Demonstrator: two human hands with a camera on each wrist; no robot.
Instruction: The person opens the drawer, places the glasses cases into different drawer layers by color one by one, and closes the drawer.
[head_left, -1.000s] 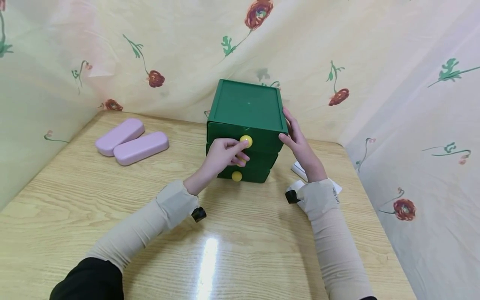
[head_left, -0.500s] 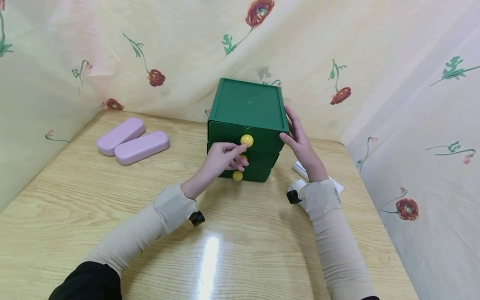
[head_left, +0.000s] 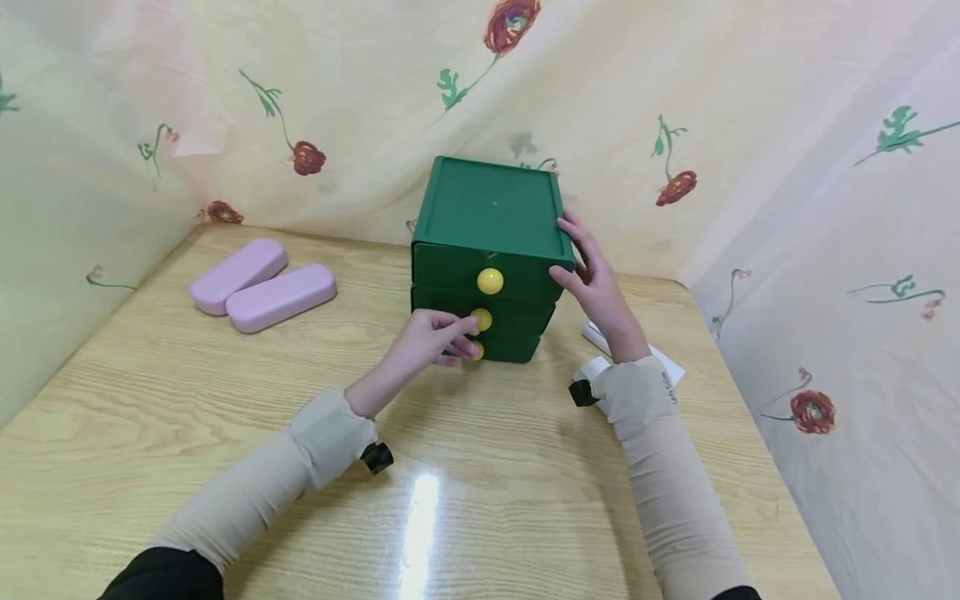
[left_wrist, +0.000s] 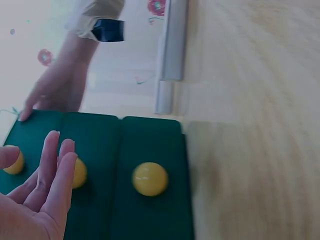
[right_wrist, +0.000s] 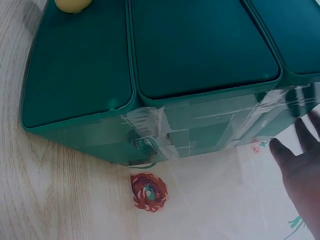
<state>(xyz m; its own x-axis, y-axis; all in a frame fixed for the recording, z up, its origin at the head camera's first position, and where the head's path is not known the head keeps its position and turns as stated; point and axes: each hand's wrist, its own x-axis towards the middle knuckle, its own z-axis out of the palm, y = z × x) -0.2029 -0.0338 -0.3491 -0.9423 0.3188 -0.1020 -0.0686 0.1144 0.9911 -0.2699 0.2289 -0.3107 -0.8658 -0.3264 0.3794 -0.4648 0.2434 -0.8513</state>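
A green three-drawer cabinet point(head_left: 491, 208) stands at the back of the table, a round yellow knob on each drawer. All drawers sit in the cabinet. My left hand point(head_left: 423, 340) is in front of it, thumb and fingertips close by the middle knob point(head_left: 482, 318) and overlapping the bottom knob point(head_left: 477, 351). In the left wrist view its fingers point(left_wrist: 49, 167) extend loosely, none wrapped round a knob. The top knob point(head_left: 491, 281) is uncovered. My right hand point(head_left: 597, 287) rests at the cabinet's upper right edge, thumb at the front corner, fingers spread along the side.
Two lilac oblong cases point(head_left: 281, 297) lie at the left on the wooden table point(head_left: 480, 500). A white flat object point(head_left: 596, 337) lies partly hidden under my right wrist. Flowered cloth point(head_left: 360, 100) hangs close behind the cabinet. Clear tape point(right_wrist: 210, 122) runs along the cabinet's side.
My left hand has let go of the top knob and moved down to the middle knob. My right fingers have shifted slightly onto the cabinet's top edge.
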